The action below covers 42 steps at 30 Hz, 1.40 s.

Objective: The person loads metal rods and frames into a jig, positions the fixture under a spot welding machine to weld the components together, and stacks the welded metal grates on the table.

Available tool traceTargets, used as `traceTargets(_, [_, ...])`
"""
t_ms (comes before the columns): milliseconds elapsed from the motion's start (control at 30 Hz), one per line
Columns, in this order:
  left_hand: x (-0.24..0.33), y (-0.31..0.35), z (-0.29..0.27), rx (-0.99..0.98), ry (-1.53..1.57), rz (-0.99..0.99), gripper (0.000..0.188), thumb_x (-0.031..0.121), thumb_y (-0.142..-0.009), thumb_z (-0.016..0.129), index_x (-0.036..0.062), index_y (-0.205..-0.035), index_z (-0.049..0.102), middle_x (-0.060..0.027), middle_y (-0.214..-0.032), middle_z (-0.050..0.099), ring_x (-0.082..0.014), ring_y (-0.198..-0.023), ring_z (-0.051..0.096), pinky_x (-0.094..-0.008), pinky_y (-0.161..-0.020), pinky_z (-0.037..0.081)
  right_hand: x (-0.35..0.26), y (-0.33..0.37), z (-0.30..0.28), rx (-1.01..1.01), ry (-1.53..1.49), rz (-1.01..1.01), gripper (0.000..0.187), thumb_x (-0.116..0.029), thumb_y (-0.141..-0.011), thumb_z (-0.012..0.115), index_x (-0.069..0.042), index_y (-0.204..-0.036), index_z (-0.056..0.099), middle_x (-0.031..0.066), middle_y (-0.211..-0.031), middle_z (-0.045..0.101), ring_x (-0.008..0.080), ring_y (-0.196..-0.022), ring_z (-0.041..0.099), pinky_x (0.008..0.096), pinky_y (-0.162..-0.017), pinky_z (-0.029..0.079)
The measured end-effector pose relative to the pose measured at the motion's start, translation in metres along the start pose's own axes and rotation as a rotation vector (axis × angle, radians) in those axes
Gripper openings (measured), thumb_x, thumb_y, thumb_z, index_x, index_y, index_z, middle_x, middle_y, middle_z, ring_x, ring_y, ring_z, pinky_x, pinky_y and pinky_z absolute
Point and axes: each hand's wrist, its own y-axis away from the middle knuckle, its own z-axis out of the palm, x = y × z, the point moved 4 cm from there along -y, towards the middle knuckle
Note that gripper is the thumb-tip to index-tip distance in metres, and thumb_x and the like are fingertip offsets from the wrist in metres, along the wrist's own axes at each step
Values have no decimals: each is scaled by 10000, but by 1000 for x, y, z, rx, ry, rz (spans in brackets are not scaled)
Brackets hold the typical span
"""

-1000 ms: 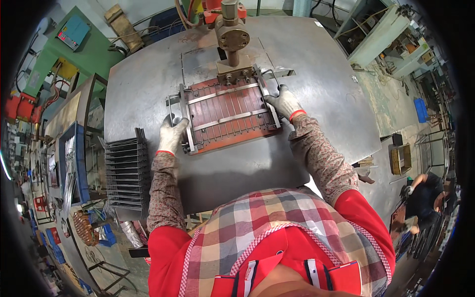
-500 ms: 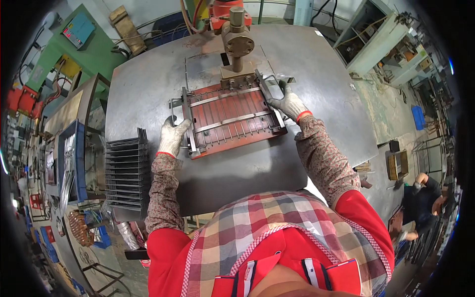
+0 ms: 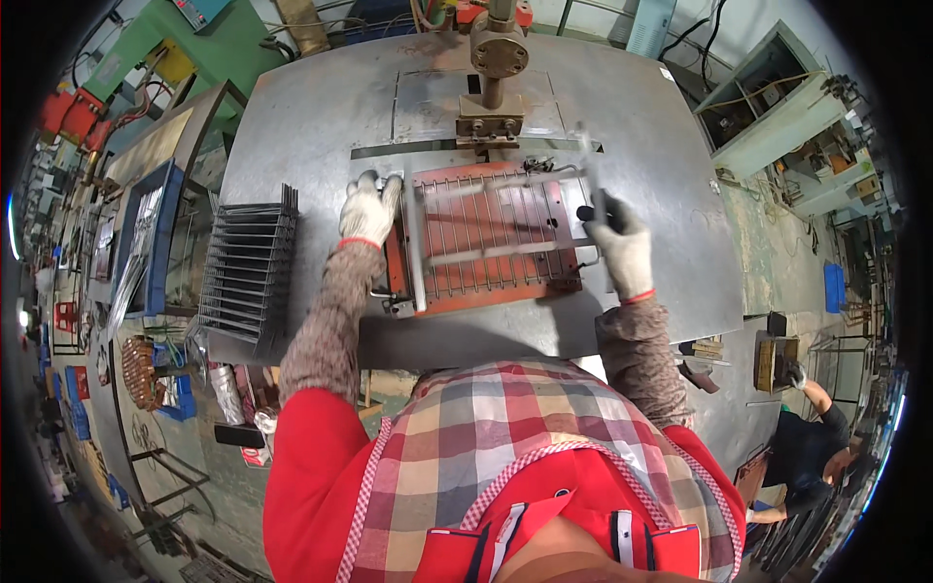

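Gloved fingers [image 3: 365, 187] at either side; metal frame [image 3: 501, 253] between.

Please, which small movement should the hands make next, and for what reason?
Probably ease the metal frame straight upward, with both ends level. The gloved left hand and right hand are at its opposite ends, and its crossbars seem to pass above the thin wires on the red-brown plate, so an uneven lift might drag them.
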Motion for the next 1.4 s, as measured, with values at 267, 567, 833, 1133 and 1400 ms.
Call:
traceTargets(267, [-17, -43, 35, -43, -367, 195, 509, 494, -896, 436, 34, -1019, 615, -217, -1032, 614, -369, -982, 599, -459, -842, 481, -4, 52, -174, 529, -397, -72, 484, 11, -786, 642, 59, -1234, 464, 198, -1062, 582, 290, -834, 653, 367, -743, 550])
traceTargets(567, [21, -27, 10, -34, -421, 91, 437, 453, -919, 416, 91, -1035, 630, -148, -1079, 610, -313, -1001, 604, -455, -805, 503, 108, 50, -216, 782, 1116, -14, 601, -230, -784, 624, -110, -1337, 423, 191, -1094, 634, 373, -982, 617, 423, -868, 474])
traceTargets(833, [28, -12, -2, 368, 83, 190, 433, 439, -892, 509, 14, -864, 585, -221, -965, 603, -382, -852, 593, -470, -743, 468, 77, -33, 6, 24, 624, -43, 414, -301, -864, 570, -69, -1203, 525, 241, -959, 644, 408, -879, 624, 430, -756, 491])
traceTargets(1133, [21, 91, 21, -263, 1280, -535, 469, 409, -870, 590, 37, -1153, 545, -90, -1081, 595, -218, -948, 588, -360, -783, 497, 70, -38, 26, 7, 550, -39, 281, -223, -873, 550, -20, -1063, 591, 261, -939, 637, 427, -905, 608, 447, -766, 474])
traceTargets(1400, [-36, 119, -147, 379, 1612, -327, 463, 265, -837, 661, -31, -1163, 519, -120, -982, 609, -232, -873, 617, -369, -748, 524, 96, -46, 6, -35, 488, -171, 246, -165, -887, 553, 9, -1060, 578, 194, -912, 648, 304, -807, 618, 371, -737, 468])
